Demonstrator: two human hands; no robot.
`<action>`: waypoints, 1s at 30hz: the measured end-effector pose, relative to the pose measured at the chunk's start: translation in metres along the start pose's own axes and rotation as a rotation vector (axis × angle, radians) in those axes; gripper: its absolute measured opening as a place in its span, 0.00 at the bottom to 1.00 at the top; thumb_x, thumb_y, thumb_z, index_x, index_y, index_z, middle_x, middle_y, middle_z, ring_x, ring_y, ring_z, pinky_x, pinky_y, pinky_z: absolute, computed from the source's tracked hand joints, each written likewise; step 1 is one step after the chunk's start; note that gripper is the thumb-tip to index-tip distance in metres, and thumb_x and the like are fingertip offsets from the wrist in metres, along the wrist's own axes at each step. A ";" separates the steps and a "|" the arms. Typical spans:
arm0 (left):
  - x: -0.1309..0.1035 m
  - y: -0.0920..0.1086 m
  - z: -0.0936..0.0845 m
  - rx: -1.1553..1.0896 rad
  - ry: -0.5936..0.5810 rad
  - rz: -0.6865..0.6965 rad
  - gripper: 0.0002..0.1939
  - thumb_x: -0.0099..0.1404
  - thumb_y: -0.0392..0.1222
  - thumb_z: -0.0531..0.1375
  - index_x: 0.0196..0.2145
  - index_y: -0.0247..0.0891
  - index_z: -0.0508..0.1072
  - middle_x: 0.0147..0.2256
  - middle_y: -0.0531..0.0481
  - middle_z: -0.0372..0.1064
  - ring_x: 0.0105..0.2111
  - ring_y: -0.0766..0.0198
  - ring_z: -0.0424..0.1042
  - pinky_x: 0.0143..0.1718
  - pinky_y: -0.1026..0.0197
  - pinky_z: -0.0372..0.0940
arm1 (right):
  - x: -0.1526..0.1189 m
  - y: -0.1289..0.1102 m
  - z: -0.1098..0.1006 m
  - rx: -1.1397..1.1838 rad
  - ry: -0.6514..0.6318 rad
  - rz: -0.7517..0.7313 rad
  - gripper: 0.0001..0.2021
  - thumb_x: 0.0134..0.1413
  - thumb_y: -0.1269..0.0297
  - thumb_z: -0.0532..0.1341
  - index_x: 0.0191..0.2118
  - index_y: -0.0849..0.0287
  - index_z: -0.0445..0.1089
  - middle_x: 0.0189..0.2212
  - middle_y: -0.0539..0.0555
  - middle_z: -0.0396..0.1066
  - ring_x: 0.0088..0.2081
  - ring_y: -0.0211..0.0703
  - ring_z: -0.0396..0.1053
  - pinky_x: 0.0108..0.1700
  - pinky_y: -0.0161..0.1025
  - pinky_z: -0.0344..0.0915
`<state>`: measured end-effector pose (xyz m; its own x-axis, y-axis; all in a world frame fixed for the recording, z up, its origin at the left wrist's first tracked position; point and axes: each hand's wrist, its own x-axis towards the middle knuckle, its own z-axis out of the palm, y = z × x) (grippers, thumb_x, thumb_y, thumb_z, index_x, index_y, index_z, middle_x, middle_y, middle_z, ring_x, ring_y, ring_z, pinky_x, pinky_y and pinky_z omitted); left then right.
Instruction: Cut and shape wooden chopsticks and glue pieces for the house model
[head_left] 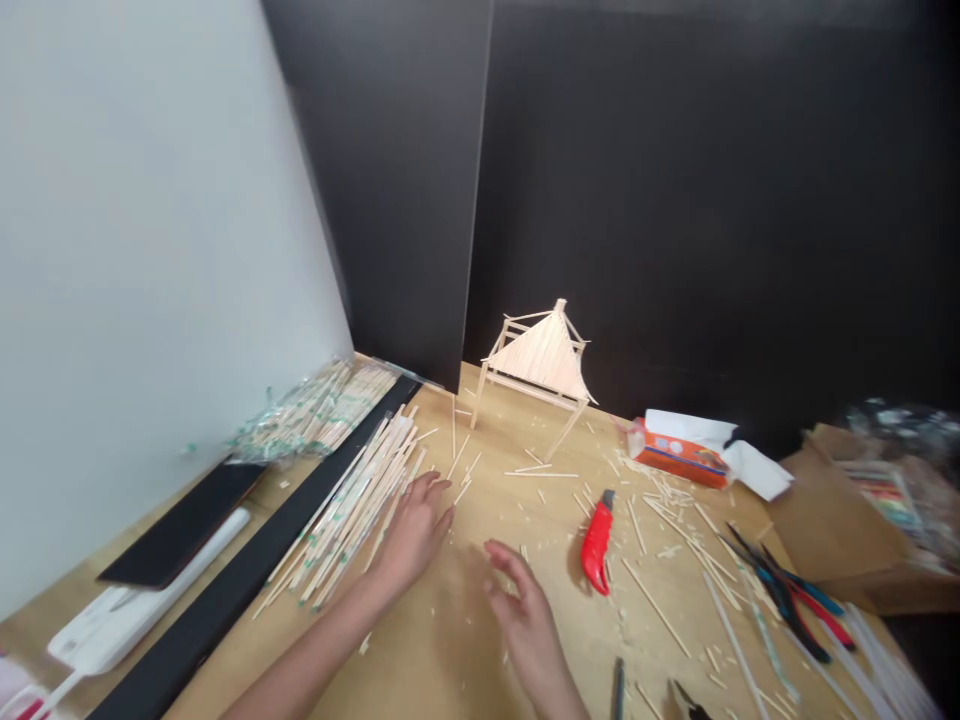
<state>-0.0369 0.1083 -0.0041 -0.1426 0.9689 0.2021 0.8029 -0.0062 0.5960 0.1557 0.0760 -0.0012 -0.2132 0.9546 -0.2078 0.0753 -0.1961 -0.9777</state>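
My left hand is at the right edge of a pile of wooden sticks, its fingers apart and nothing visible in them. My right hand hovers over the near middle of the table, fingers curved and apart, holding nothing. Beyond both hands a small pavilion frame of thin sticks stands upright on legs, its front roof face covered with sticks side by side. A red utility knife lies to the right of my right hand. Short loose sticks lie before the pavilion.
Wrapped stick bundles, a black slab and a white power strip are at left. At right are an orange box, pliers, a cardboard box and stick scraps. Dark panels rise behind.
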 end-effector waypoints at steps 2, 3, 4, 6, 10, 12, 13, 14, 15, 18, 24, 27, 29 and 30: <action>0.017 0.001 0.011 -0.138 0.015 0.023 0.14 0.63 0.40 0.55 0.46 0.39 0.69 0.48 0.43 0.67 0.50 0.55 0.66 0.52 0.51 0.60 | 0.017 -0.012 -0.017 -0.031 0.097 -0.078 0.18 0.47 0.64 0.60 0.47 0.58 0.70 0.49 0.59 0.69 0.49 0.49 0.67 0.47 0.43 0.67; 0.029 0.001 0.017 -0.207 0.027 0.026 0.13 0.63 0.41 0.55 0.46 0.39 0.69 0.47 0.44 0.68 0.49 0.56 0.68 0.51 0.52 0.62 | 0.027 -0.018 -0.026 -0.043 0.145 -0.121 0.17 0.47 0.64 0.60 0.46 0.58 0.70 0.48 0.59 0.69 0.48 0.49 0.68 0.46 0.44 0.67; 0.041 0.001 0.022 -0.272 0.046 0.018 0.14 0.64 0.42 0.55 0.46 0.38 0.68 0.45 0.44 0.69 0.47 0.57 0.69 0.50 0.52 0.63 | 0.038 -0.023 -0.034 -0.051 0.200 -0.163 0.17 0.48 0.63 0.60 0.45 0.58 0.70 0.48 0.59 0.70 0.46 0.49 0.69 0.45 0.44 0.68; 0.069 0.002 0.032 -0.398 0.106 -0.015 0.15 0.64 0.42 0.56 0.48 0.36 0.67 0.44 0.43 0.70 0.44 0.57 0.71 0.46 0.51 0.65 | 0.062 -0.032 -0.050 -0.052 0.284 -0.217 0.17 0.48 0.61 0.59 0.45 0.58 0.70 0.47 0.60 0.70 0.44 0.49 0.70 0.44 0.45 0.68; 0.125 0.011 0.042 -0.613 0.256 -0.056 0.17 0.65 0.44 0.56 0.51 0.35 0.65 0.49 0.43 0.65 0.45 0.56 0.69 0.45 0.48 0.66 | 0.110 -0.049 -0.071 -0.060 0.426 -0.312 0.21 0.49 0.57 0.59 0.49 0.60 0.68 0.48 0.63 0.69 0.43 0.50 0.69 0.43 0.47 0.67; 0.149 0.020 0.041 -0.697 0.316 -0.056 0.18 0.65 0.44 0.56 0.51 0.36 0.65 0.50 0.43 0.64 0.46 0.56 0.68 0.45 0.47 0.66 | 0.131 -0.057 -0.078 -0.059 0.475 -0.354 0.23 0.50 0.55 0.59 0.50 0.62 0.68 0.48 0.64 0.69 0.43 0.50 0.69 0.42 0.46 0.67; 0.158 0.025 0.039 -0.733 0.338 -0.048 0.18 0.65 0.44 0.56 0.52 0.36 0.65 0.51 0.43 0.64 0.47 0.55 0.68 0.46 0.47 0.65 | 0.140 -0.061 -0.080 -0.056 0.493 -0.371 0.24 0.50 0.54 0.58 0.51 0.62 0.67 0.48 0.64 0.69 0.42 0.50 0.69 0.40 0.45 0.67; 0.166 0.030 0.037 -0.765 0.352 -0.036 0.18 0.65 0.44 0.56 0.52 0.36 0.64 0.51 0.43 0.64 0.47 0.55 0.68 0.46 0.47 0.65 | 0.148 -0.064 -0.082 -0.050 0.508 -0.385 0.25 0.50 0.54 0.58 0.52 0.63 0.67 0.48 0.64 0.69 0.41 0.49 0.69 0.38 0.44 0.68; 0.172 0.035 0.035 -0.792 0.360 -0.021 0.19 0.65 0.44 0.56 0.52 0.36 0.64 0.51 0.43 0.64 0.47 0.55 0.68 0.46 0.47 0.65 | 0.155 -0.067 -0.082 -0.043 0.518 -0.397 0.26 0.50 0.53 0.58 0.53 0.63 0.66 0.48 0.64 0.69 0.40 0.49 0.69 0.36 0.43 0.68; 0.182 0.045 0.030 -0.845 0.347 0.026 0.18 0.66 0.44 0.56 0.51 0.36 0.65 0.49 0.43 0.65 0.46 0.56 0.68 0.45 0.48 0.66 | 0.169 -0.074 -0.080 -0.009 0.527 -0.423 0.27 0.51 0.52 0.57 0.54 0.64 0.66 0.46 0.63 0.70 0.35 0.46 0.70 0.31 0.40 0.68; 0.176 0.044 0.023 -0.858 0.326 0.036 0.15 0.65 0.44 0.56 0.48 0.34 0.67 0.46 0.44 0.67 0.43 0.58 0.70 0.43 0.50 0.67 | 0.174 -0.078 -0.070 0.062 0.560 -0.458 0.24 0.51 0.51 0.57 0.46 0.66 0.72 0.31 0.58 0.74 0.28 0.43 0.68 0.27 0.37 0.65; 0.170 0.041 0.018 -0.851 0.328 0.030 0.15 0.66 0.44 0.56 0.47 0.34 0.68 0.45 0.45 0.68 0.42 0.59 0.70 0.42 0.51 0.67 | 0.169 -0.078 -0.072 0.073 0.574 -0.472 0.23 0.50 0.50 0.57 0.43 0.66 0.73 0.27 0.56 0.73 0.26 0.42 0.67 0.25 0.35 0.64; 0.166 0.040 0.015 -0.840 0.320 0.031 0.15 0.66 0.45 0.56 0.47 0.34 0.68 0.45 0.45 0.68 0.41 0.59 0.70 0.42 0.51 0.67 | 0.166 -0.079 -0.075 0.068 0.570 -0.481 0.22 0.49 0.50 0.58 0.41 0.65 0.73 0.27 0.56 0.73 0.26 0.41 0.66 0.25 0.35 0.63; 0.165 0.040 0.013 -0.833 0.314 0.033 0.15 0.66 0.45 0.56 0.47 0.34 0.68 0.45 0.45 0.68 0.41 0.59 0.70 0.42 0.51 0.67 | 0.165 -0.079 -0.076 0.062 0.566 -0.484 0.22 0.49 0.50 0.58 0.41 0.65 0.73 0.28 0.56 0.72 0.26 0.41 0.66 0.25 0.35 0.63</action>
<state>-0.0201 0.2715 0.0430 -0.3772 0.8533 0.3600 0.1458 -0.3292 0.9329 0.1887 0.2664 0.0441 0.3267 0.9037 0.2767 0.0419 0.2786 -0.9595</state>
